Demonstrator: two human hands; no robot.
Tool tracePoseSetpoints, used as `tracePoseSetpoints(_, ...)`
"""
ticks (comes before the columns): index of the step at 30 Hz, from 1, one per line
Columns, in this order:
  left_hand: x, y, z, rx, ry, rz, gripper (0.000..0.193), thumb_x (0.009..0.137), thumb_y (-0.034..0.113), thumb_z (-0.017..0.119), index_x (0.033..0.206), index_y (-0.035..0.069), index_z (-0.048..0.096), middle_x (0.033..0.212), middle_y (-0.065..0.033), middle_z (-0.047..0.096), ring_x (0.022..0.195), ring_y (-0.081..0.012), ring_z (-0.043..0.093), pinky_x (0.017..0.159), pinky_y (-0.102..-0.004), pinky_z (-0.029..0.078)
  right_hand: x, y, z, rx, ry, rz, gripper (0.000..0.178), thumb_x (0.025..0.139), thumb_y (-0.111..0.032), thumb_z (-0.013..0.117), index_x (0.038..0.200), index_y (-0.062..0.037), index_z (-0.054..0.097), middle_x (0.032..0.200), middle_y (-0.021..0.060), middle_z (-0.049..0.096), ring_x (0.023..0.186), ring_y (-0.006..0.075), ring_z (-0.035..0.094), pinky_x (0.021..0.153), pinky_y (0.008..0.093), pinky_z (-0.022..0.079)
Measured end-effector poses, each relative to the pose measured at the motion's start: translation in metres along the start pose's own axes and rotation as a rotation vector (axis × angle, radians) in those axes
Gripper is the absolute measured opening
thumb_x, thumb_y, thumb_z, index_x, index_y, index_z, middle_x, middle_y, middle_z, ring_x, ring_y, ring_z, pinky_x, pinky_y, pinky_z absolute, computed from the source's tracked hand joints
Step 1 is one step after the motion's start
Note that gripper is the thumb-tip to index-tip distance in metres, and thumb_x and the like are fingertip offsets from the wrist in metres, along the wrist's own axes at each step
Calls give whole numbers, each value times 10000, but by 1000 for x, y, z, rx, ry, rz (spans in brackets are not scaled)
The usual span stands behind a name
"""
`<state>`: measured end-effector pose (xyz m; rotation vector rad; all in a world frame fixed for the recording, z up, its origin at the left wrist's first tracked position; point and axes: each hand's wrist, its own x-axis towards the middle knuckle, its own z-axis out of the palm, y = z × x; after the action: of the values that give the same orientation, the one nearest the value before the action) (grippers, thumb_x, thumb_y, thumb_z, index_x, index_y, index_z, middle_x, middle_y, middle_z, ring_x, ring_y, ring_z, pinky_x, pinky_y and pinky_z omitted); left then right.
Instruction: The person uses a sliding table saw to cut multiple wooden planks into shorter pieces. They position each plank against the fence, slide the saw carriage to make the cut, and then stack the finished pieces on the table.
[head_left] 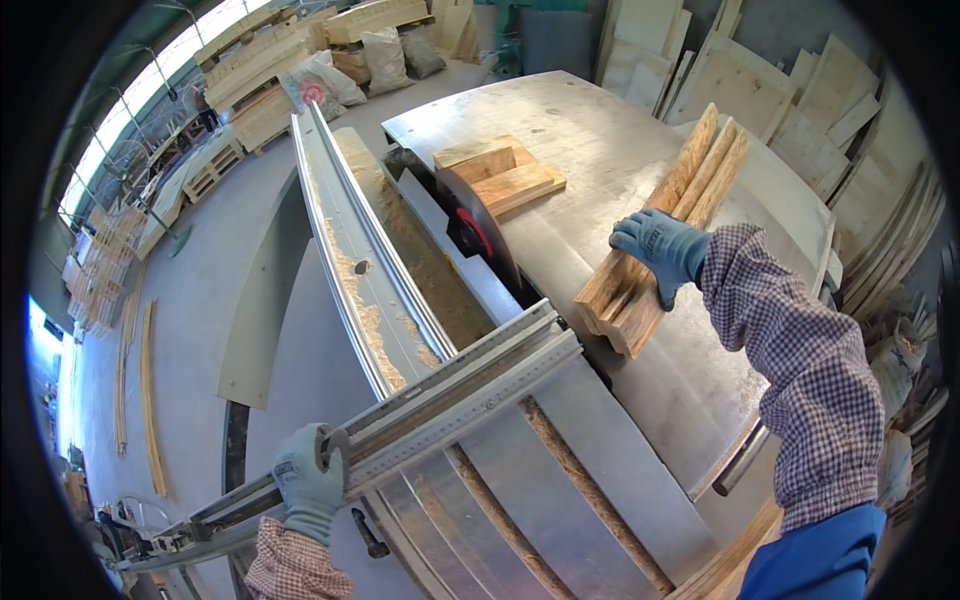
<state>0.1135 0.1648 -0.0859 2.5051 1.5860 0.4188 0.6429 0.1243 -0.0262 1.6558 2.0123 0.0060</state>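
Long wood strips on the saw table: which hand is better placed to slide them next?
Right, most likely. The right hand lies across the long wood strips, so it wouldn't need to reach. The left hand is over at the metal rail, well apart from them.

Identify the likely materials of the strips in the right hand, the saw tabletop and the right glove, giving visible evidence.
Strips: wood, apparently unvarnished; brown grain streaks show.
Saw tabletop: bare metal, iron or steel unclear; grey sheen.
Right glove: probably knit fabric, matte; blue-grey and wrinkled, any coating uncertain.
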Motion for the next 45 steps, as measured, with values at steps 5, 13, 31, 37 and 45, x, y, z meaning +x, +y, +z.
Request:
tracePoseSetpoints(5, 0, -2, 4, 25, 42, 24, 248, 741, 173, 652, 970, 85, 616, 878, -126, 616, 865, -331, 581, 810, -432, 435, -38, -9, 6, -29, 71, 45, 984, 411, -403, 867, 1291, -163, 497, 1181, 102, 489, 1141, 276, 459, 1022, 389, 329)
tracePoseSetpoints(13, 1, 6, 5, -8, 34, -27, 224, 728, 149, 665, 931, 67, 618, 867, -121, 620, 859, -333, 581, 806, -428, 436, -54, -7, 47, 24, 323, -108, 716, 485, -346, 841, 1102, -111, 566, 1093, 79, 562, 1129, 273, 501, 1093, 427, 309)
tracePoseSetpoints(31, -187, -36, -69, -478, 179, 405, 581, 812, 281, 704, 1303, 63, 482, 1294, -186, 497, 1236, -346, 451, 1075, -511, 323, -157, -338, -59, 179, 351, -385, 487, 579, -396, 785, 919, -101, 600, 874, 84, 569, 851, 257, 550, 839, 423, 433)
tracePoseSetpoints(37, -235, -209, -150, -447, 612, -204, 583, 827, 78, 659, 1348, 6, 409, 1358, -160, 460, 1317, -292, 394, 1115, -428, 299, -100, -458, -128, 311, 450, -315, 573, 573, -428, 804, 996, -110, 582, 905, 75, 583, 886, 255, 554, 841, 417, 430)
tracePoseSetpoints(45, -172, -433, -201, -1150, 851, -595, 573, 905, 216, 657, 1332, -59, 391, 1281, -125, 517, 1195, -208, 503, 994, -306, 408, -21, -590, -199, 439, 522, -255, 620, 597, -433, 786, 1091, -120, 581, 994, 73, 594, 982, 255, 545, 877, 438, 407)
